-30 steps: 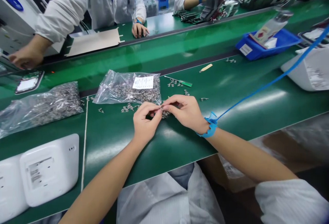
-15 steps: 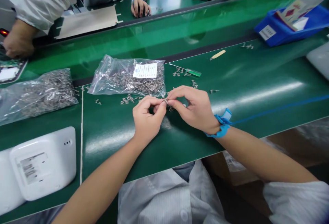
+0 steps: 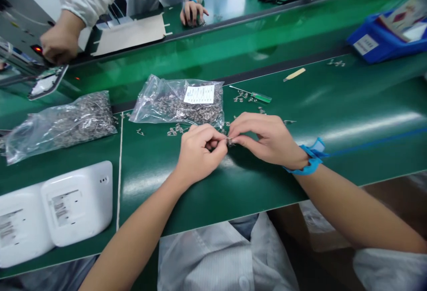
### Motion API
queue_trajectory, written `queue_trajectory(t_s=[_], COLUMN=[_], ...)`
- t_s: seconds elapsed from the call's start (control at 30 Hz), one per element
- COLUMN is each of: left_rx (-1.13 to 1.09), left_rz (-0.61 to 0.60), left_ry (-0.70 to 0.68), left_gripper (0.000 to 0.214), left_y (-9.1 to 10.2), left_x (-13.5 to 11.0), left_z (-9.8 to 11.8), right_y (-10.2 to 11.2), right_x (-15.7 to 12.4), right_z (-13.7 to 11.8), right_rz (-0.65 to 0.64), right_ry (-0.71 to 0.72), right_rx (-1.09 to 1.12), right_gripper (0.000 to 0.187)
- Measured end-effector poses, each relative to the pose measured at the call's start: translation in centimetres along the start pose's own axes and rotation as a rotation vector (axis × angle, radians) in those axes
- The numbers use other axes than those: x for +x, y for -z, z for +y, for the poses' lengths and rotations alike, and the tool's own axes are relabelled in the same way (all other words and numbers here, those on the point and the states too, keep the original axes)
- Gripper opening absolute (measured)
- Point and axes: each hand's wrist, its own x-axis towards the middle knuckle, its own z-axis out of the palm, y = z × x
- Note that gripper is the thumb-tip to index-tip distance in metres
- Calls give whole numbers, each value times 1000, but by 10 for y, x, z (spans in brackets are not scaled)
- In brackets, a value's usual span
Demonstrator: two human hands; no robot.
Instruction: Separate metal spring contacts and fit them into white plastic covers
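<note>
My left hand and my right hand meet fingertip to fingertip over the green bench. Pinched between them is a small metal spring, partly covered by the fingers. A blue wrist strap circles my right wrist. Just beyond the hands lies a clear bag of metal springs with a white label. Loose springs are scattered beside the left hand, and more lie behind the right hand near a screwdriver with a green handle.
White plastic housings lie at the left, below a second bag of springs. A yellow-handled tool and a blue bin are at the right. Across the bench a co-worker's hand rests on the far surface.
The whole view has shifted, so the bench things appear farther right. My two hands stay together at the spring. The co-worker's arm at the left has moved slightly beside the machine.
</note>
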Motion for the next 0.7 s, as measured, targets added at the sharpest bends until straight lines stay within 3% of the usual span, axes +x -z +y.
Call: queue_trajectory(t_s=[0.17, 0.4, 0.7], left_rx=[83, 83, -442], left_rz=[-159, -161, -91], left_ry=[-14, -28, 346], left_gripper=[15, 13, 8], left_y=[17, 18, 25], left_x=[-3, -3, 0], left_z=[7, 10, 10], right_y=[1, -5, 1], right_x=[1, -3, 3], right_z=[-13, -18, -19], right_rz=[-65, -99, -10], right_ry=[12, 60, -17], right_rx=[49, -133, 8], right_gripper=[7, 13, 14])
